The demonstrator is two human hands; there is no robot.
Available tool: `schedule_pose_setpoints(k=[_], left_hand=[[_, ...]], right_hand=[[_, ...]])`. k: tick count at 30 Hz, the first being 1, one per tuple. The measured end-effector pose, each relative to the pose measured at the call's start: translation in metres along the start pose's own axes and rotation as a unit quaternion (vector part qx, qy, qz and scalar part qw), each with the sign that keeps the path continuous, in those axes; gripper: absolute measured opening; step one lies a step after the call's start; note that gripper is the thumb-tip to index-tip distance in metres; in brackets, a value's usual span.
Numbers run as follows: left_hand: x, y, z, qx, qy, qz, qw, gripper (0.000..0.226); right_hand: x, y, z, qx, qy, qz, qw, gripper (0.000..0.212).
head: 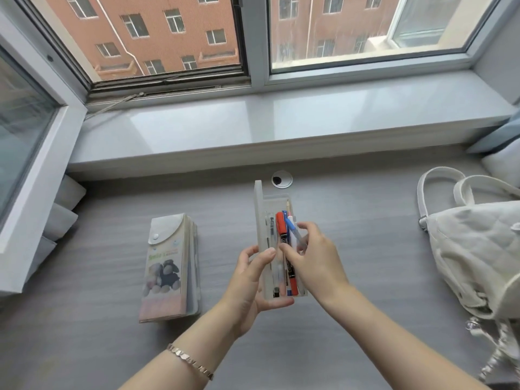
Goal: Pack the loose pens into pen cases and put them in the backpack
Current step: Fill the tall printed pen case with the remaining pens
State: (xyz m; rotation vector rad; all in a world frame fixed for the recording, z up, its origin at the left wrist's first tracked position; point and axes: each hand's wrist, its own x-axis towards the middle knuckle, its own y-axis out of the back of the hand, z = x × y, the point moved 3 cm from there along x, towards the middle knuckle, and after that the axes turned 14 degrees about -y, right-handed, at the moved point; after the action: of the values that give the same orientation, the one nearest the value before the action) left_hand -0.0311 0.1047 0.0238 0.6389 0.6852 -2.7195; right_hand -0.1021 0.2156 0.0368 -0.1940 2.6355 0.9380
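A clear plastic pen case (277, 202) is held above the grey desk, its lid standing open on the left side. Inside lie several pens, among them a red-and-black marker (281, 227) and a blue-capped pen (292, 229). My left hand (250, 280) grips the case from below and the left, thumb on its edge. My right hand (312, 254) reaches over the case from the right, fingers closed on the blue-capped pen resting in it. A second, soft pen case with a bear picture and snap flap (168, 266) lies shut on the desk to the left. The white quilted backpack (478, 249) sits at the right.
The grey desk (365, 249) runs under a glossy window sill (253, 122). A round cable grommet (282, 180) sits just behind the clear case. Pale cushions lie at the far left and far right edges.
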Motion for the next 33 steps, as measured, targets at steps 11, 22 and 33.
schedule_pose_setpoints(k=[11, 22, 33], left_hand=[[-0.001, -0.003, 0.004, 0.011, 0.016, 0.022, 1.0, 0.05], [0.0, -0.005, 0.002, 0.01, 0.037, -0.007, 0.999, 0.063], [0.008, -0.01, 0.005, -0.015, 0.045, -0.096, 0.994, 0.07]], right_hand=[[0.007, -0.004, -0.005, 0.127, -0.049, -0.059, 0.989, 0.029], [0.004, -0.006, -0.002, -0.087, 0.063, -0.022, 0.994, 0.013], [-0.013, -0.017, 0.022, -0.236, 0.24, 0.037, 0.941, 0.05]])
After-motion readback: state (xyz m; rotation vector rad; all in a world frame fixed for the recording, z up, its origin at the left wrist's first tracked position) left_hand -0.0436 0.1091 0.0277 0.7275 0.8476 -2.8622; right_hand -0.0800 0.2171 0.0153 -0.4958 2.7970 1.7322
